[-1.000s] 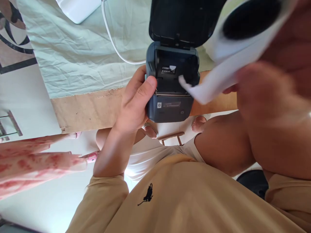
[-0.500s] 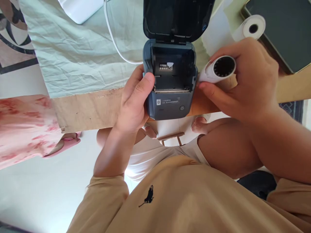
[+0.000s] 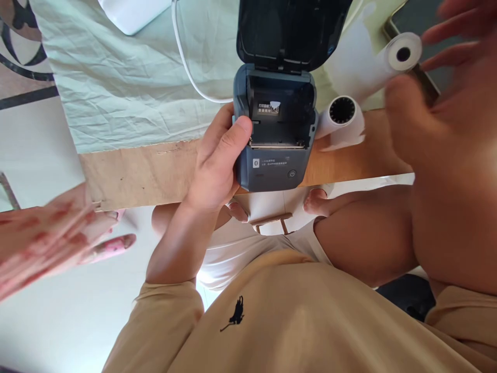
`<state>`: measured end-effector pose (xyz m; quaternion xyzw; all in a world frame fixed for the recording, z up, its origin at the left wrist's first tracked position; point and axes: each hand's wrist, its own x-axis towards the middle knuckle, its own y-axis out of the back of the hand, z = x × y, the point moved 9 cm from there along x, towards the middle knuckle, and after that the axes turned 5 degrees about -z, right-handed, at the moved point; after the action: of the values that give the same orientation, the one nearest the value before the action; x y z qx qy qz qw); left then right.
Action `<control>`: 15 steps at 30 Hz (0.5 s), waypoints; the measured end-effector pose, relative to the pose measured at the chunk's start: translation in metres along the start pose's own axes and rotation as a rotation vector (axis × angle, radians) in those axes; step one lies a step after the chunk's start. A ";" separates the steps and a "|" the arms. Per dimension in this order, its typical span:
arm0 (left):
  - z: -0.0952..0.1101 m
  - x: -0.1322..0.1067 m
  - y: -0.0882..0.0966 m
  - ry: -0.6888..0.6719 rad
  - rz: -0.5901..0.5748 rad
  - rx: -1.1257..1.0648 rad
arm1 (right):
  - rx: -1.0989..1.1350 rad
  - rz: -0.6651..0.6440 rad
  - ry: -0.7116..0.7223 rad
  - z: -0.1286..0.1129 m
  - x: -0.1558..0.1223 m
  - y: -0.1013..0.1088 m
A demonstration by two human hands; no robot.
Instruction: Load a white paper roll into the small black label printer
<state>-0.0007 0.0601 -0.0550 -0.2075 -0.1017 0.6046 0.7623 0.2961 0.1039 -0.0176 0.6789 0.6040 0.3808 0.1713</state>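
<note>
Gripping printer [image 3: 274, 134] at tabletop [image 3: 155, 173] edge with left hand [image 3: 217, 166]; right hand [image 3: 438, 109] spread, blurred, empty. Risks knocking near paper roll [image 3: 342, 119] off the edge.

Wooden table [image 3: 132, 173]: bare plywood-like edge at the near side, surface beyond covered by a creased pale green cloth [image 3: 116, 88]. White cable [image 3: 185, 67] lying across the cloth; white flat object [image 3: 132, 13] at the far edge, cut off. Floor [image 3: 34, 145]: pale, glossy, with a dark curved inlay pattern [image 3: 19, 77] at far left. Bright daylight throughout, glare on the floor below the table.
</note>
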 end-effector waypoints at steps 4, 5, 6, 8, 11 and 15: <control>0.003 0.007 -0.018 0.132 0.054 0.034 | -0.163 -0.058 0.201 -0.015 -0.006 -0.010; 0.006 0.010 -0.023 0.151 0.057 0.034 | -0.188 -0.063 0.219 -0.018 -0.008 -0.011; 0.009 0.014 -0.028 0.160 0.060 0.031 | -0.199 -0.079 0.216 -0.019 -0.008 -0.013; 0.019 0.021 -0.035 0.159 0.067 0.023 | -0.184 -0.132 0.185 -0.020 -0.008 -0.016; 0.031 0.027 -0.040 0.145 0.080 0.018 | -0.176 -0.194 0.184 -0.022 -0.006 -0.021; 0.038 0.027 -0.040 0.131 0.088 0.016 | -0.180 -0.134 0.149 -0.015 -0.002 -0.020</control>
<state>0.0260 0.0858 -0.0060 -0.2449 -0.0376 0.6236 0.7415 0.2712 0.1028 -0.0223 0.5888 0.6224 0.4705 0.2110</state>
